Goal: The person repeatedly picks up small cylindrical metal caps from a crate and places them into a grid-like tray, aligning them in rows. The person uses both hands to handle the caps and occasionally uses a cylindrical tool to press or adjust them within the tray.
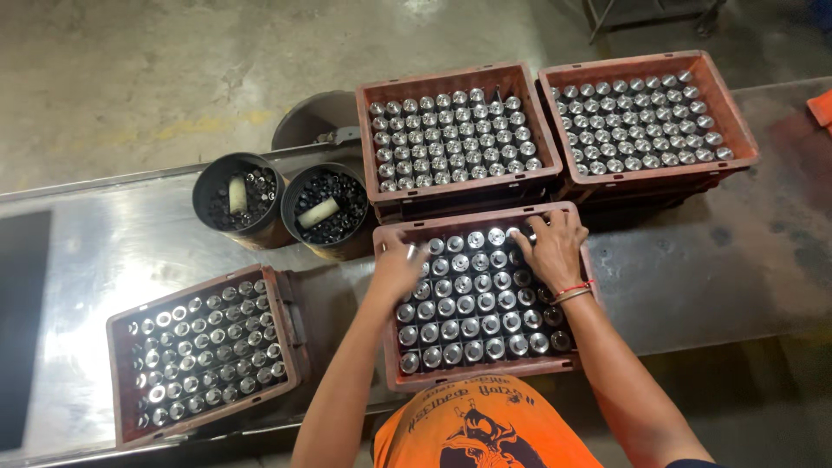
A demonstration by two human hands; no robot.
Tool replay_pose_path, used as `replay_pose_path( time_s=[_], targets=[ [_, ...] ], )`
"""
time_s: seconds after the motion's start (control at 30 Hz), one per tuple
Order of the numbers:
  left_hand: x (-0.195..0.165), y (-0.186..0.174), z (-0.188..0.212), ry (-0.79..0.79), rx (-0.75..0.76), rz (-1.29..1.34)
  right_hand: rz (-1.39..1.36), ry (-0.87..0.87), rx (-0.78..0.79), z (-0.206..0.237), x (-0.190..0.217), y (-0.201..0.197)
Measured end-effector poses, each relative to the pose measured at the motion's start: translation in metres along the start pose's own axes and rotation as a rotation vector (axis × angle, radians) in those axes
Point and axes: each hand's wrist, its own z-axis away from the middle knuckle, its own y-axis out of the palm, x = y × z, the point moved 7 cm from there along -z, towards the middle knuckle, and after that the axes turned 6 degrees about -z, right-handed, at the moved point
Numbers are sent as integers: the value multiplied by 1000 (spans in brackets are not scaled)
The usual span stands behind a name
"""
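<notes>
Both hands work the nearly full crate (pixel 485 374): left hand (pixel 397 270) pinches one metal cylinder (pixel 411 252), right hand (pixel 551 247) spread flat atop the far rows.

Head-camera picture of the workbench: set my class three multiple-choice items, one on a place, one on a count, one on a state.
1. Where are both hands (left hand, right hand)?
A. Over the near middle reddish-brown plastic crate of shiny metal cylinders
B. In the round black tubs
C. On the floor

2. How many round black tubs stand on the steel bench?
A. One
B. Two
C. Four

3. What state is the far right reddish-brown crate in?
A. Empty
B. Overturned
C. Filled with rows of cylinders

Answers: 1 A, both hands rest on that crate's top rows. 2 B, two tubs stand side by side left of the crates. 3 C, cylinders fill it in rows.
</notes>
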Motion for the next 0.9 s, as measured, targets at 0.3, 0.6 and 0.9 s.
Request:
replay_pose_path(
  time_s=[0.3, 0.6, 0.9],
  targets=[
    [-46, 6, 19, 322, -61, -543, 87, 40, 29, 3, 8, 13],
    [-55, 20, 23, 180, -169, -632, -1094, 370, -28, 5, -51, -16],
    [-48, 32, 23, 128, -194, -515, -386, 132, 158, 7, -21, 5]
  ],
)
